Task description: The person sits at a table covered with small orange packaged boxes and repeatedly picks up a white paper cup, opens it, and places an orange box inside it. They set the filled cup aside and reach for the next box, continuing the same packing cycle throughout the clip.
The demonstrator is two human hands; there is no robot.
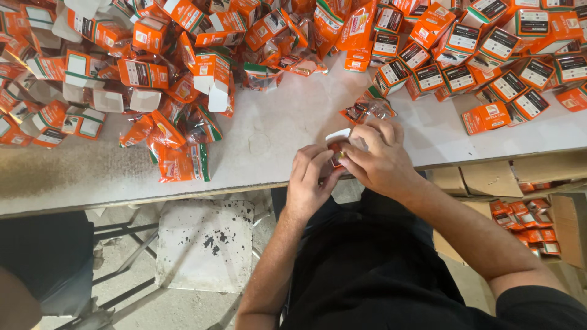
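A long white table (263,134) is running across the room, heaped along its far side with small orange boxes: an untidy pile (122,67) of open ones and clear packets on the left, neater closed boxes (489,55) on the right. Under the table's right end an open carton (532,226) is holding more orange packs, and a stained white stool (205,244) is standing below the left part.

The person is sitting at the near edge, working on a single box (337,143) held just over that edge. Both hands are meeting on it. The left hand (309,180) is cupping it from beneath, fingers curled up around its side. The right hand (379,159) is arching over the top, fingertips pressing at the white flap. Both forearms are angling inward from the lap, wrists bent.

It looks like the closing stage of packing one box; the flap is standing open and seems to need tucking in, which calls for a steady grip underneath.

A loose packet (370,110) is lying just beyond the hands.
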